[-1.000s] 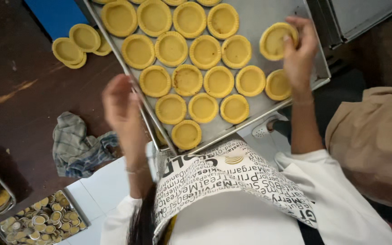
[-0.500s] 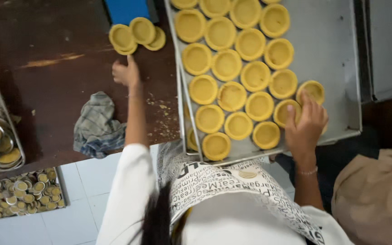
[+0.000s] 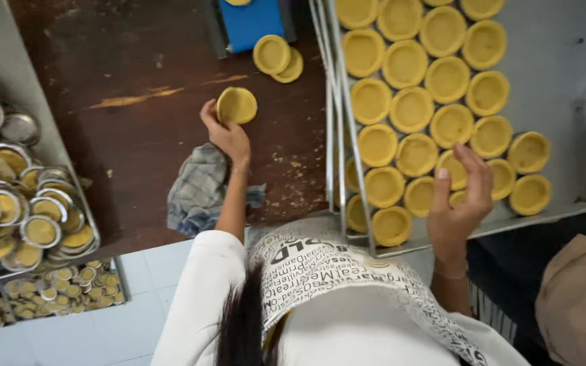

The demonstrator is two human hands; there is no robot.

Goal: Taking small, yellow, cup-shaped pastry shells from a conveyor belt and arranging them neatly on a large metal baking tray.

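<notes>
Over dark tabletop, a tart shell is gripped by the left hand; the right hand is held open above the baking tray.

Dark wooden table under 2 pastry shells, checked cloth, metal tray.

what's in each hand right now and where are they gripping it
The left hand holds a tart shell by its lower left rim. The right hand holds nothing; it hovers open above the tray.
</notes>
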